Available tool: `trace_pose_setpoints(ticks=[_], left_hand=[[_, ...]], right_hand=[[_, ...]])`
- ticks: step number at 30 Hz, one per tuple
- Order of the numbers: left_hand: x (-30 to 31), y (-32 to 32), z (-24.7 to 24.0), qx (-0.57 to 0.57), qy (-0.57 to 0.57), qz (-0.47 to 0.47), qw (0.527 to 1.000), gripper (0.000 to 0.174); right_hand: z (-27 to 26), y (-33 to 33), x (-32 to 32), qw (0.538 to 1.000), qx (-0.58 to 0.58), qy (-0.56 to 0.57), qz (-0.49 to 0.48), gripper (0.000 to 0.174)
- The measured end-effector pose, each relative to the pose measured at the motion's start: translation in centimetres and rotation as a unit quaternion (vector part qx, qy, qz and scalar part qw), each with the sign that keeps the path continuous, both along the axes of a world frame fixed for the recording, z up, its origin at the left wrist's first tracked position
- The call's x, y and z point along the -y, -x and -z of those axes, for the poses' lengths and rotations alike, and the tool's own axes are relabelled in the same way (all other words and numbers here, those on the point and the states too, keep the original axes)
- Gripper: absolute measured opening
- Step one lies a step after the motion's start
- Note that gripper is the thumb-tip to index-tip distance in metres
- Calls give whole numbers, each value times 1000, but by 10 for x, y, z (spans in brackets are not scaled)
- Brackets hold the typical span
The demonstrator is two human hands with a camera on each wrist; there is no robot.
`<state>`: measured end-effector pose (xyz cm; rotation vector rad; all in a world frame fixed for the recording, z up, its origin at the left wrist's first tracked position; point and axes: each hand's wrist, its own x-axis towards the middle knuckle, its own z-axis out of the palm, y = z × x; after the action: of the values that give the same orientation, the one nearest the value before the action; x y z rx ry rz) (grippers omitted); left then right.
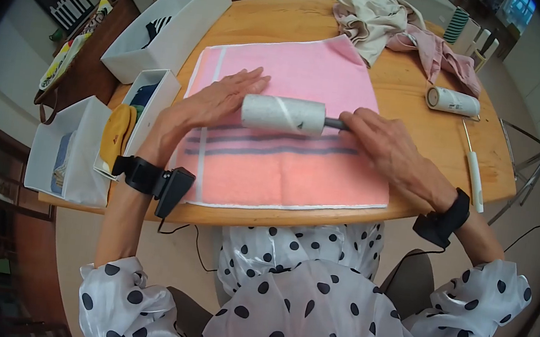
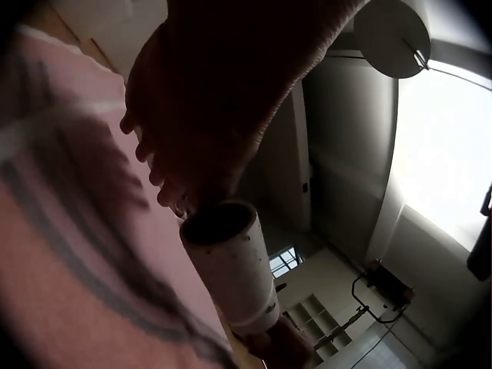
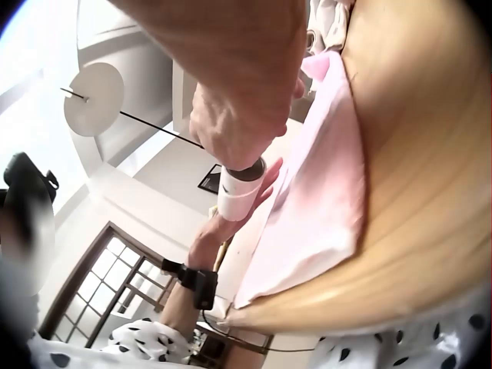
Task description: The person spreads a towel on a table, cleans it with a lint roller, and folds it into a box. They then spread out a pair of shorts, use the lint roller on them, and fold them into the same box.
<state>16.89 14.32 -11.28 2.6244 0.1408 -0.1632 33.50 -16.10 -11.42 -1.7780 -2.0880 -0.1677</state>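
Note:
A pink and coral towel [image 1: 288,184] with grey stripes and white edging lies spread on the wooden table. My right hand [image 1: 386,145] grips the dark handle of a lint roller [image 1: 283,115], whose pale speckled cylinder points left over the towel's middle. In the left wrist view, the hollow end of the lint roller [image 2: 231,269] faces the camera. With fingers straight, my left hand [image 1: 228,97] reaches over the towel's left part, just beside the roller's far end. The right wrist view has the right hand [image 3: 238,131] wrapped around the handle.
Another lint roller [image 1: 454,101] with a white handle lies at the right. Crumpled beige and pink clothes [image 1: 379,24] are heaped at the back. White bins [image 1: 166,30] and boxes holding folded clothes, with a yellow item [image 1: 116,131], line the left. A metal stand [image 1: 533,165] is beyond the right edge.

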Motion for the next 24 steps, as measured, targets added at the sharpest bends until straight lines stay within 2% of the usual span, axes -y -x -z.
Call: trace_pose_setpoints(ticks=[2, 3, 6, 7, 11, 14, 16, 19, 22, 24], left_hand=[[-4, -12, 17, 97, 23, 64, 993, 65], [-3, -15, 15, 102, 22, 64, 992, 65], [4, -21, 16, 88, 147, 3, 985, 64], [8, -24, 17, 87, 148, 3, 985, 64], [19, -35, 17, 61, 97, 18, 993, 62], [17, -43, 30, 79, 30, 94, 992, 62], [15, -42, 31, 69, 16, 90, 993, 62], [21, -45, 33, 66, -2, 86, 994, 62], [34, -39, 34, 81, -118, 54, 988, 61], [39, -35, 39, 88, -134, 55, 986, 61]], right_hand=[[15, -15, -2, 999, 24, -31, 31, 26], [17, -20, -2, 998, 31, -39, 36, 25], [25, -22, 2, 996, 52, -41, 67, 21], [27, -21, 4, 994, 58, -37, 80, 19], [31, -22, 2, 992, 77, -29, 95, 20], [35, -17, 8, 994, 80, -38, 58, 21], [37, -10, 16, 995, 82, -40, 44, 21], [30, 5, 30, 996, 72, -50, -25, 22], [29, 15, 44, 996, 76, -18, -46, 22], [28, 17, 52, 996, 79, -3, -50, 22]])
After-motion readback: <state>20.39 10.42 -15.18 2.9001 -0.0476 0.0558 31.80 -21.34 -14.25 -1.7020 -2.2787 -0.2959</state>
